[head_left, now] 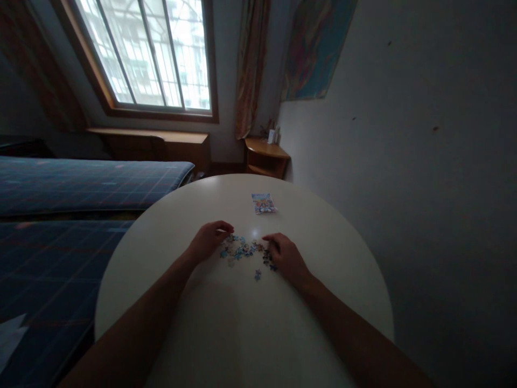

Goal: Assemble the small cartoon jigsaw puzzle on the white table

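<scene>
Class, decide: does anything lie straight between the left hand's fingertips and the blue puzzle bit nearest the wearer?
Yes: part of the loose puzzle pile lies on the table between the left hand and the blue bit.

At the left of the round surface [343,258], a bare left forearm [149,307] is seen, broad at its near end and tapered towards the left grip [205,241], likewise bare. The same form is shown at the surface's right by the bare right forearm [343,323] and right grip [288,258], finer details being obscured by dimness.
</scene>
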Motion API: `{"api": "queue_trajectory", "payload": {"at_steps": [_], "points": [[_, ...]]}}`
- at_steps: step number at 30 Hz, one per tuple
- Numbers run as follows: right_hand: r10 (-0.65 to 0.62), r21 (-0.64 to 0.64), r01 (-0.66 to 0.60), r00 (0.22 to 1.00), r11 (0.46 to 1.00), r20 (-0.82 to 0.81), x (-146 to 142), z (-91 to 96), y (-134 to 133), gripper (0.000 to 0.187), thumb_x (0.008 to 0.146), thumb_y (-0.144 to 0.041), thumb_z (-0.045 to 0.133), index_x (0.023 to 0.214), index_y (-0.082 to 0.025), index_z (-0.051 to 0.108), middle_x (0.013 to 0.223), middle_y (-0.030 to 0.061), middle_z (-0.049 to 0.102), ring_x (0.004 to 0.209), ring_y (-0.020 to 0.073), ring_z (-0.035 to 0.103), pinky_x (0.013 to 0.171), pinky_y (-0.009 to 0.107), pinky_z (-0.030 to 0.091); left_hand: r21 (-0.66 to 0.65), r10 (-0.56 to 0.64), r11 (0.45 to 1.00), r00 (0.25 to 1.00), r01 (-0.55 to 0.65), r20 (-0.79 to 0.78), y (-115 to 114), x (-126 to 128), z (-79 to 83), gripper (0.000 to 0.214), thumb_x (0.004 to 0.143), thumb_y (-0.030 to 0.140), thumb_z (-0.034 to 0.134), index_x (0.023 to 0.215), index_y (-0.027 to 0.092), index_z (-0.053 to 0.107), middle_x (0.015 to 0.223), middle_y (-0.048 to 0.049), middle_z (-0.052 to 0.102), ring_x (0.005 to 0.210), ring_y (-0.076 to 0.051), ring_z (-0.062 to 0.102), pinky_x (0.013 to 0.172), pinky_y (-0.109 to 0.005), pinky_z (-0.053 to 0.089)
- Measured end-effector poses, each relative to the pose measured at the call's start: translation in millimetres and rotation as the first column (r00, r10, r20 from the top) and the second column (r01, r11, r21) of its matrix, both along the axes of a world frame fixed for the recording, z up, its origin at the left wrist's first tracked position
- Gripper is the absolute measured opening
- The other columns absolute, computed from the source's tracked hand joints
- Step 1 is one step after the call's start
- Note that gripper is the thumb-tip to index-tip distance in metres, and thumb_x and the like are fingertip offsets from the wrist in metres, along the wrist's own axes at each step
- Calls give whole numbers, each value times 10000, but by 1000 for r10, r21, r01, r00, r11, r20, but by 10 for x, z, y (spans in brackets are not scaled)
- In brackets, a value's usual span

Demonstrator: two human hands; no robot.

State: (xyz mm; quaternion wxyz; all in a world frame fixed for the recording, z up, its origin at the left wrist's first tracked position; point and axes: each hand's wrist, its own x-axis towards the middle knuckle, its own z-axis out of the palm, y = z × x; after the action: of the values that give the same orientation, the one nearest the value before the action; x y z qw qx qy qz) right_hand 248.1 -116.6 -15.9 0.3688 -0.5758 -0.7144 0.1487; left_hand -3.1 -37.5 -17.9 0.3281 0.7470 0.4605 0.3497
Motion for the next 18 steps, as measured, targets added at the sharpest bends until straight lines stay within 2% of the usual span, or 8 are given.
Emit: {"api": "queue_trajectory", "payload": {"at_steps": [4, 8, 11, 15, 18], "points": [[33, -30, -29, 992, 999, 124, -29, 0, -18, 415, 906, -311, 507, 1266, -140, 622, 1303, 141, 631, 1239, 250, 554, 1100, 436, 399, 31, 21, 999, 999, -19, -39, 5, -33, 40, 229, 839, 340, 552, 938, 219, 718, 993, -47, 762, 912, -226, 723, 877, -362, 543], [172, -111, -146, 941, 983, 290, -59, 35, -102, 736, 878, -547, 573, 1427, -66, 478, 1501, 205, 444, 1411, 302, 385, 1181, 471, 293, 45, -3, 999, 997, 6, -74, 16, -55, 45, 234, 840, 315, 533, 936, 223, 725, 995, -38, 764, 932, -217, 716, 890, -345, 543], [255, -140, -220, 911, 965, 325, -77, 50, -172, 893, 821, -647, 608, 1479, -77, 410, 1559, 207, 349, 1461, 319, 293, 1193, 493, 264, 54, -9, 998, 995, 15, -99, 45, -83, 15, 240, 824, 312, 551, 964, 214, 720, 991, -44, 764, 916, -216, 715, 883, -347, 552], [255, -149, -215, 901, 965, 352, -163, 33, -200, 1038, 761, -742, 602, 1515, -75, 346, 1593, 203, 274, 1489, 339, 207, 1202, 500, 241, 85, 42, 996, 989, -30, -138, 83, -126, -14, 254, 824, 293, 533, 983, 200, 709, 1009, -61, 757, 934, -225, 703, 917, -373, 539], [212, -143, -169, 896, 975, 391, -275, 12, -165, 1088, 749, -796, 557, 1515, -55, 342, 1593, 211, 269, 1490, 364, 182, 1209, 505, 212, 117, 101, 990, 981, -82, -166, 94, -128, -38, 322, 907, 333, 441, 1054, 186, 688, 1080, -90, 737, 1008, -241, 679, 959, -401, 511]]}}
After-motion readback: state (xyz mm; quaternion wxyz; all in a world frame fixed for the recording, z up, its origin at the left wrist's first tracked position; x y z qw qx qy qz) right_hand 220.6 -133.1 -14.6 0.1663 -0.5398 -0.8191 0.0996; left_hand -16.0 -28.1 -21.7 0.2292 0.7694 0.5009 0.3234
